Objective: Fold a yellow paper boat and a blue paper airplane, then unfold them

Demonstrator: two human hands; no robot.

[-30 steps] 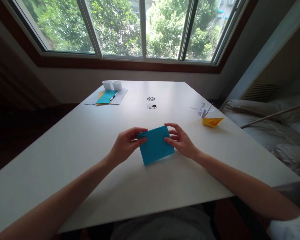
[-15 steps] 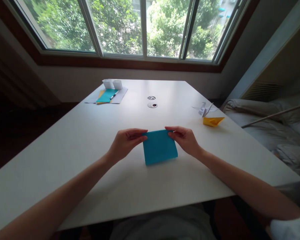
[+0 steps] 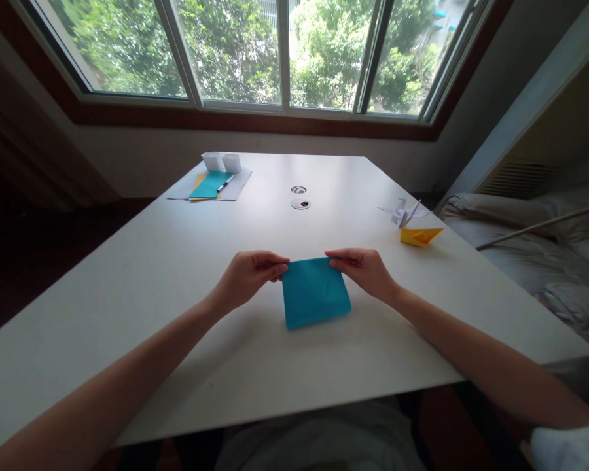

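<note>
Hands, left hand (image 3: 248, 276) and right hand (image 3: 366, 271), pinch blue paper (image 3: 315, 292) by its far corners

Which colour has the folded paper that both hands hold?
Blue paper, seen best in the head view.

"What kind of place is it?"
"A room in a home: a white table (image 3: 177, 275) under a wide window (image 3: 285, 52) onto trees, rumpled bedding (image 3: 535, 255) alongside."
"Anything else?"
"Folded paper models (image 3: 415, 226) on the table."
</note>
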